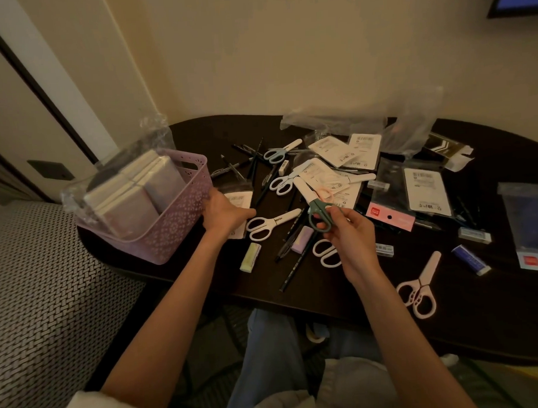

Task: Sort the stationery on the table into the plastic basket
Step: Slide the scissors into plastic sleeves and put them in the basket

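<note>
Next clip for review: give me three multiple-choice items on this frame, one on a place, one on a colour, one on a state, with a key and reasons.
1. Where is the plastic basket?
A. at the table's left end
B. at the table's right end
C. on the floor

2. What colour are the handles of the scissors held by the right hand?
A. pink
B. white
C. green

3. What is the left hand doing?
A. holding a pencil
B. touching the basket's side
C. resting in the lap

Key: 1 A, the basket sits on the dark table at its left end. 2 C, green loops show between the fingers. 3 B, its fingers lie against the basket wall.
</note>
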Demonstrator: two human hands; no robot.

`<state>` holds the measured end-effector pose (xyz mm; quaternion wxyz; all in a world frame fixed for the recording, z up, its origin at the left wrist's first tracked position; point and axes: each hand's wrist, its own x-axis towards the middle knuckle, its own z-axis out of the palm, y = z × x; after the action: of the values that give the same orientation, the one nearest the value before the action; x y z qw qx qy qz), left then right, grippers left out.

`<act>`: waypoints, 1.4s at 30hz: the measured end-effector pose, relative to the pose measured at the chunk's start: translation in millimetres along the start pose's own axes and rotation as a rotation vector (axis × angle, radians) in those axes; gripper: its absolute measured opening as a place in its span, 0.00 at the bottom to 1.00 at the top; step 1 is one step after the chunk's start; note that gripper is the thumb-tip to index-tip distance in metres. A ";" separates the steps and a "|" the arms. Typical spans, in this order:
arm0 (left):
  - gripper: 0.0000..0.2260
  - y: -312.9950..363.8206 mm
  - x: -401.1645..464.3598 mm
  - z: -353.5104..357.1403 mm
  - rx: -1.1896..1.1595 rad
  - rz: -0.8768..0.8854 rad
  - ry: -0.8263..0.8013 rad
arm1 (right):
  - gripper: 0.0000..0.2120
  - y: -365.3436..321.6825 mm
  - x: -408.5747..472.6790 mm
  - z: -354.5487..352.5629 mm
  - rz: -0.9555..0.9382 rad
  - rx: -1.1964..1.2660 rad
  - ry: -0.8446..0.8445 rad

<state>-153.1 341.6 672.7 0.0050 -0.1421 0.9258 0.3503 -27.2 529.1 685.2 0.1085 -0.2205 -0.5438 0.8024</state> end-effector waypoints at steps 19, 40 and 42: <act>0.40 -6.9 -71.4 -10.5 0.147 0.579 -0.083 | 0.07 -48.4 -24.0 -1.7 -0.308 -0.366 -0.126; 0.39 -19.1 -92.1 -19.0 0.230 0.885 -0.041 | 0.10 -76.1 -36.5 0.5 -0.675 -1.025 -0.101; 0.38 -17.7 -94.2 -19.2 0.215 0.923 -0.044 | 0.09 -77.1 -36.3 0.0 -0.678 -1.009 -0.126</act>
<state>-56.4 341.0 686.0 -0.1169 0.2927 0.9230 0.2208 -0.4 543.7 764.7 0.2076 -0.0112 -0.9021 0.3782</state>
